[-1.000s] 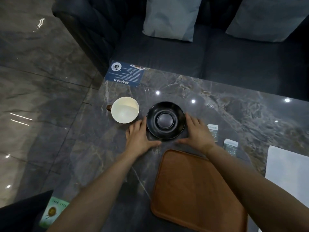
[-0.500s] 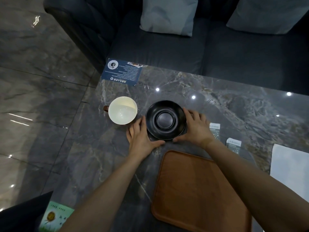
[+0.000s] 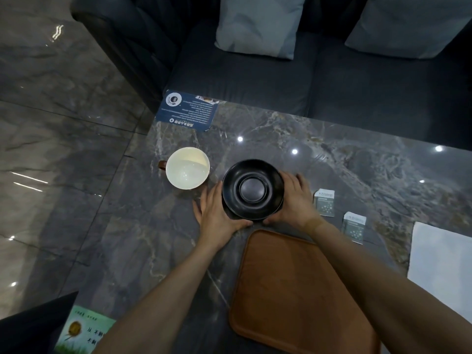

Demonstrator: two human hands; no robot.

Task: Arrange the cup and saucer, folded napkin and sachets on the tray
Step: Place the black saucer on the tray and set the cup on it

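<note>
Saucer, black, sits between the two hands, just beyond the tray and not yet on it. The left hand cups its left rim with fingers curved along the edge and thumb reaching under the near side; the right hand mirrors this on the right rim, thumb tucked to the near edge. Both hands grip the saucer.

Compared with a second ago, the thumbs have closed in under the near rim and the saucer now appears tilted or slightly raised, its near edge seeming to hang just over the tray's far lip; I cannot tell for sure whether it has fully left the table. I judge that the grasp is made and the carry toward the tray is starting.

The cup, pale inside, stands just beyond the left hand's fingertips, apart from the saucer. Two sachets lie to the right of the right hand, the nearer one just beside its fingers. The white napkin lies further right, well apart. All three wait on the table, so most of the arranging remains.
</note>
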